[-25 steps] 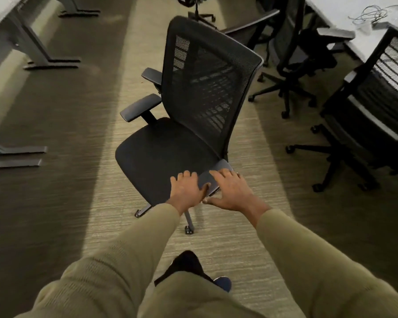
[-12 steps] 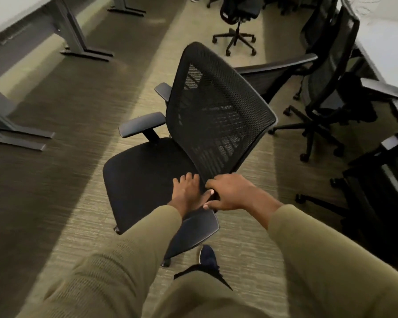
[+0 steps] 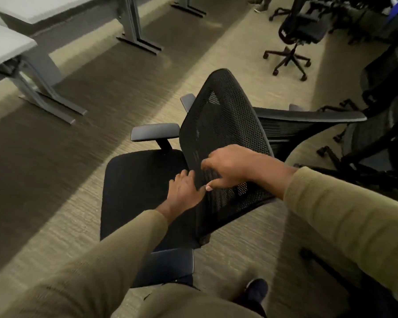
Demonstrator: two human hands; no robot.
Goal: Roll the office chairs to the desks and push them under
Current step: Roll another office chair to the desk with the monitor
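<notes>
The right hand (image 3: 230, 167) grips the mesh chair (image 3: 225, 120) by its backrest; the left hand (image 3: 184, 191) lies flat-fingered on the seat. Desks (image 3: 9, 48) stand left of the chair, and another chair (image 3: 308, 117) crowds its right.

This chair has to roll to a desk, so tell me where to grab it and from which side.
Grip the backrest by its upper rim, coming from behind it. The rim is high and free, and the seat points toward the desks, so a push there likely drives it straight under.
</notes>
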